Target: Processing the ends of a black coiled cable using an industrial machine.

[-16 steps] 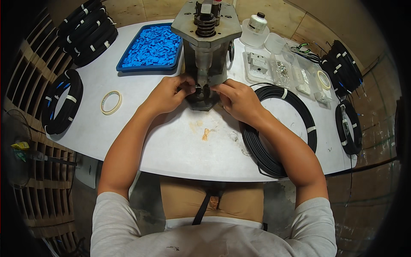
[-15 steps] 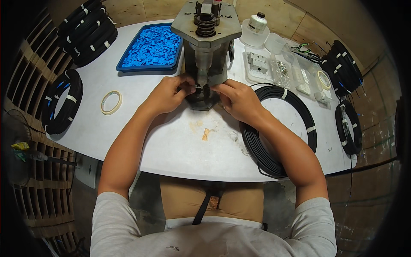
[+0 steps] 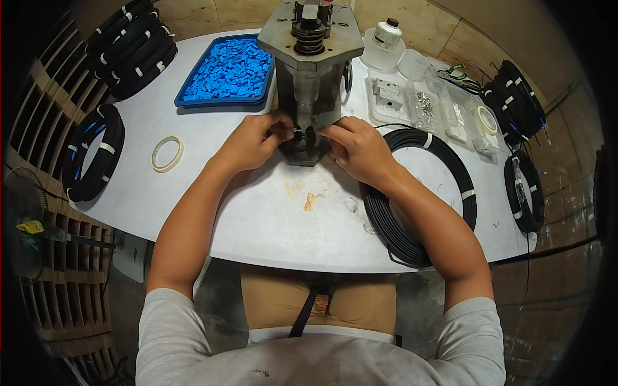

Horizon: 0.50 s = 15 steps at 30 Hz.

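A grey metal bench press (image 3: 310, 48) with a thick coil spring stands at the far middle of the table. On the left of its lower die (image 3: 306, 154), my left hand (image 3: 257, 140) is closed in a pinch, thumb and forefinger at the die. From the other side my right hand (image 3: 356, 145) also pinches close to the die. Whatever lies between the fingertips is too small and dark to make out. A coil of black cable (image 3: 468, 168) lies under my right forearm, and its loose strand runs behind my right hand.
Blue tray (image 3: 187, 103) of small blue pieces stands left of the press. A tape roll (image 3: 167, 154) and bundled cable coils (image 3: 96, 154) lie further left. At the right are a white bottle (image 3: 387, 33), clear trays of small parts (image 3: 425, 109) and more coils (image 3: 524, 193).
Both hands keep their places at the press die. My right hand has shifted only very slightly; nothing else visibly differs.
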Each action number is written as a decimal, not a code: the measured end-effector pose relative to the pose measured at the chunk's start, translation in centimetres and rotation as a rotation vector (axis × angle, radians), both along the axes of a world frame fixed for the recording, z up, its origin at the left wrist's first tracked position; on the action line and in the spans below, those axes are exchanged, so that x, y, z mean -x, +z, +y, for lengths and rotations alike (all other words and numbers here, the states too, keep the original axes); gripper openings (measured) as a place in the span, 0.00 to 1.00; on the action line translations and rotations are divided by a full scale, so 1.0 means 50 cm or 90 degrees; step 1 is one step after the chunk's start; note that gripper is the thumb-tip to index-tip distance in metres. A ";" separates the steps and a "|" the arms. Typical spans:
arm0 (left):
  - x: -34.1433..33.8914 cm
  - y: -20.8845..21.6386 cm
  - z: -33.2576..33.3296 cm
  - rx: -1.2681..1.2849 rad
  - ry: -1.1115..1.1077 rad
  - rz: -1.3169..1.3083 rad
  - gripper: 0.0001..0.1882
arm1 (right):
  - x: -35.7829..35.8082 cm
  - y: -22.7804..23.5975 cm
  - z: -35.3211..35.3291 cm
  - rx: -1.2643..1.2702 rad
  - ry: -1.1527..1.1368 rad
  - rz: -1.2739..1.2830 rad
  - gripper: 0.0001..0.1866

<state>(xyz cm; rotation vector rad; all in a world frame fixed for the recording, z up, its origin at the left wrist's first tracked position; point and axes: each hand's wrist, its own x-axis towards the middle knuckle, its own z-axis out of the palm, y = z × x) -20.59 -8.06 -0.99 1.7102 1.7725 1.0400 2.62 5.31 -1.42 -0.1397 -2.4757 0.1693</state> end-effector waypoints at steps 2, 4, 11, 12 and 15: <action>-0.001 0.003 -0.002 -0.001 -0.002 0.002 0.11 | 0.000 -0.001 0.001 -0.001 0.002 0.000 0.21; -0.001 0.003 -0.002 -0.001 -0.005 0.004 0.11 | 0.001 -0.002 0.003 -0.003 0.003 0.001 0.21; 0.000 0.002 -0.001 -0.002 -0.005 0.009 0.12 | 0.001 -0.007 0.006 -0.006 0.003 0.005 0.21; 0.000 0.002 -0.001 0.002 -0.003 0.005 0.12 | 0.001 -0.007 0.007 -0.004 0.002 0.002 0.21; -0.001 0.004 -0.001 0.001 0.000 0.016 0.11 | 0.002 -0.006 0.003 0.003 -0.004 0.001 0.21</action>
